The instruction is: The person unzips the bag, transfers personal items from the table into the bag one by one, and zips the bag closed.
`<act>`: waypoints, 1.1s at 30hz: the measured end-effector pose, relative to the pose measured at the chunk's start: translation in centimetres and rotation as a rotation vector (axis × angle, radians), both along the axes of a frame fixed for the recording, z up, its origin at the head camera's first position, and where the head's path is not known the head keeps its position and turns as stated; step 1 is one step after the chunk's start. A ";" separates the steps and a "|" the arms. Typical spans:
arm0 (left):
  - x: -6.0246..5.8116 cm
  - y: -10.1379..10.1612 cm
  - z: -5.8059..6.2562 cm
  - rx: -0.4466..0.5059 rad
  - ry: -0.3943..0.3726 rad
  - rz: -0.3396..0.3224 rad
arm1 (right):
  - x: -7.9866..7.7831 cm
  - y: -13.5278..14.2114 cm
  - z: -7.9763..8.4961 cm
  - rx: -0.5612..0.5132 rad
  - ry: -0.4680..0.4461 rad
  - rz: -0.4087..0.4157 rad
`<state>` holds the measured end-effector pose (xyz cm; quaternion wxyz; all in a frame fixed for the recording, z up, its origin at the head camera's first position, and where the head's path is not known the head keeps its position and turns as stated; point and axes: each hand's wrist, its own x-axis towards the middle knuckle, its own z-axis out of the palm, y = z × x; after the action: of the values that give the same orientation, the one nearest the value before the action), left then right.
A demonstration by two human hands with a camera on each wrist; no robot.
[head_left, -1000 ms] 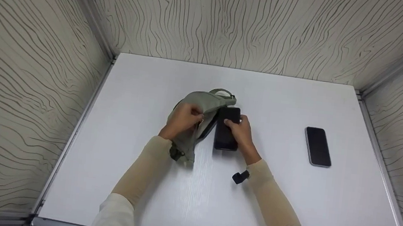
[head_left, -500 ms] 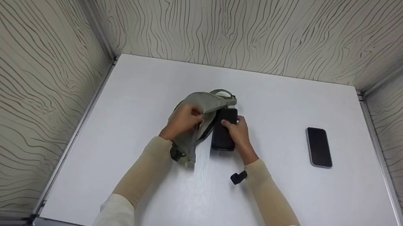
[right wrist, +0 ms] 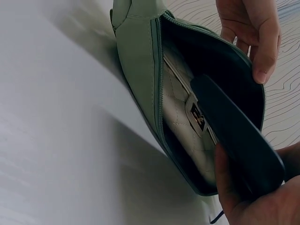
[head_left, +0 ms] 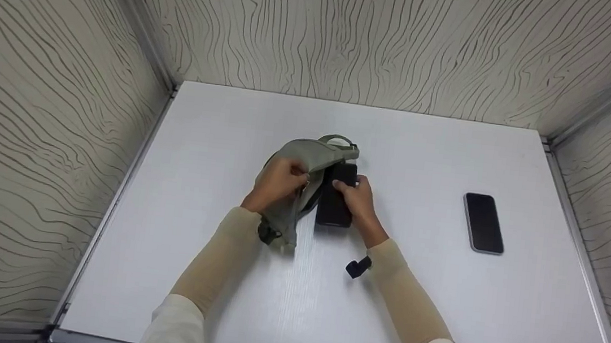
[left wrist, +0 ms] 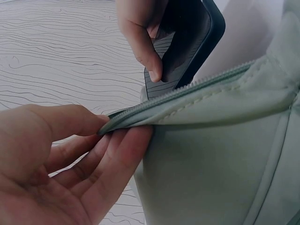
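A green fabric waist bag (head_left: 307, 150) lies mid-table, its zipper undone. My left hand (head_left: 277, 181) pinches the zippered edge between thumb and fingers, holding the mouth wide apart. In my right hand (head_left: 360, 201) I grip a black smartphone (head_left: 334, 211) by its side, thumb across its face. Seen from the right wrist, the phone's far end reaches into the bag's opening, over a cream quilted purse (right wrist: 177, 112) with a dark metal clasp inside. The left wrist view shows the phone's glossy screen (left wrist: 180, 37) just beyond the zipper teeth.
A second smartphone (head_left: 483, 223) lies face up on the white table (head_left: 279, 316) to the right. Patterned panels (head_left: 319, 36) wall the table at the back and both sides. A black strap piece (head_left: 358, 267) sticks out from my right wrist.
My right hand has moved a little left with the smartphone, bringing it closer to the bag's opening. The left hand keeps its pinch on the bag's edge.
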<state>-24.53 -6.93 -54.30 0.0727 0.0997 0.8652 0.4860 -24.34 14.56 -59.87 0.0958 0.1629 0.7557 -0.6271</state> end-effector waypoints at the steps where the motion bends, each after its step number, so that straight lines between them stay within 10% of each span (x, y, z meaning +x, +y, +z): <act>1: 0.0 0.0 0.0 0.011 -0.001 -0.005 | 0.0 -0.1 0.0 -0.008 -0.002 -0.001; 33: -0.3 -0.2 -0.4 0.000 0.027 -0.026 | -0.8 -1.9 -0.4 -0.048 0.014 -0.017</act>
<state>-24.80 -7.12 -54.74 0.0674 0.1173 0.8647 0.4837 -25.17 12.67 -60.31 0.0892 0.1628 0.7395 -0.6470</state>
